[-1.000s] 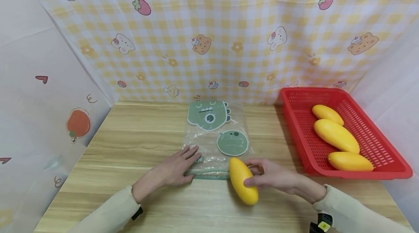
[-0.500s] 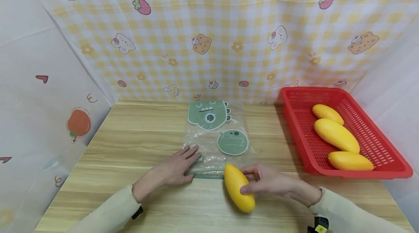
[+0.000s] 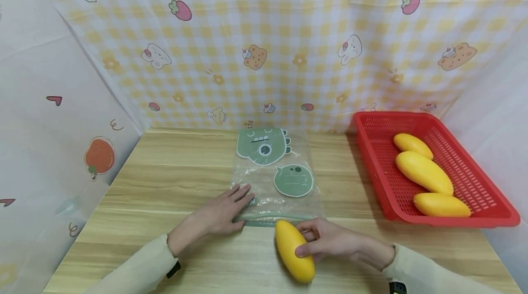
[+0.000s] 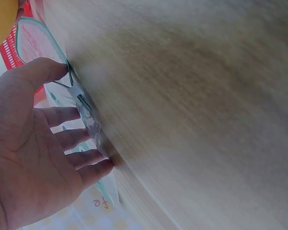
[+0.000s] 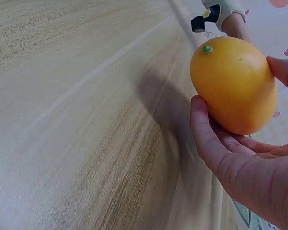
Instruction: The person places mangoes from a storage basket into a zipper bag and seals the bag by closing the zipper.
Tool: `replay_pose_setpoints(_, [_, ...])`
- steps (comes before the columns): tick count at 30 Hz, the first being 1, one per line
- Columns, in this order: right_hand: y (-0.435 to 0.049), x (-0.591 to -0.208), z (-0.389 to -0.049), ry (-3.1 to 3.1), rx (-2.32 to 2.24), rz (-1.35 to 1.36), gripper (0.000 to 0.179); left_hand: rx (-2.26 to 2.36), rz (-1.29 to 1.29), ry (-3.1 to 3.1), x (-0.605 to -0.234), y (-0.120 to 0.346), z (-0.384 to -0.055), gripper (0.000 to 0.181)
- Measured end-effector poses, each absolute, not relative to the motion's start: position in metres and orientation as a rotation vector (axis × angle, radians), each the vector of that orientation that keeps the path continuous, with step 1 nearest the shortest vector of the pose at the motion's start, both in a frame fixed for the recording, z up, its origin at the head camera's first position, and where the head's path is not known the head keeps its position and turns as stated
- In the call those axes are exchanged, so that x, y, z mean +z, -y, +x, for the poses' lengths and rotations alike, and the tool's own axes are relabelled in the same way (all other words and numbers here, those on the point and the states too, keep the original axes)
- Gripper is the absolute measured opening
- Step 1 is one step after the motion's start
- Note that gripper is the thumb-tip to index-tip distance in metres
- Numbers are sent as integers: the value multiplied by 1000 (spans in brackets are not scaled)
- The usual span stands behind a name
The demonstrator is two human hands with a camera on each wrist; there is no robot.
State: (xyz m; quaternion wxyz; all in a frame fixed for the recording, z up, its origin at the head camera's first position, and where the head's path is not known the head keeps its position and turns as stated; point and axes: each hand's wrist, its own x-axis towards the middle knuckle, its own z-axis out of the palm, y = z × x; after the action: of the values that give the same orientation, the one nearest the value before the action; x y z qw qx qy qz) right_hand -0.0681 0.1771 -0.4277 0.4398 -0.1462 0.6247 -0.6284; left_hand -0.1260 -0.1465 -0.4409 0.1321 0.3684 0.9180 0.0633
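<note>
A clear zip bag (image 3: 292,180) with green cartoon prints lies flat on the table, its green zip edge (image 3: 264,219) towards me. At the left end of that edge rests my left hand (image 3: 220,213), fingers spread; in the left wrist view the fingertips of this hand (image 4: 43,148) touch the plastic. My right hand (image 3: 330,242) grips a yellow mango (image 3: 294,252) between thumb and fingers, just in front of the zip edge. The right wrist view shows a green stem nub on the mango (image 5: 235,86) and its shadow on the wood beside it.
A red plastic basket (image 3: 373,184) stands on the right side of the table with 3 more yellow mangoes (image 3: 425,172) inside. Behind the wooden table (image 3: 177,165) hangs a yellow checked cloth (image 3: 284,83), and white cloths close off both sides.
My right hand has drawn the mango towards me and a little left, off the zip edge it overlapped before. The left hand, bag and basket have stayed in place.
</note>
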Motion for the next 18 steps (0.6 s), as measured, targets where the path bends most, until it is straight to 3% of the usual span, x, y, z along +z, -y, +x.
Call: replay_pose_setpoints(18, [-170,-439,-55,-1457,-1594,-230,47,191,1062,-2667,-444,146,-127,72])
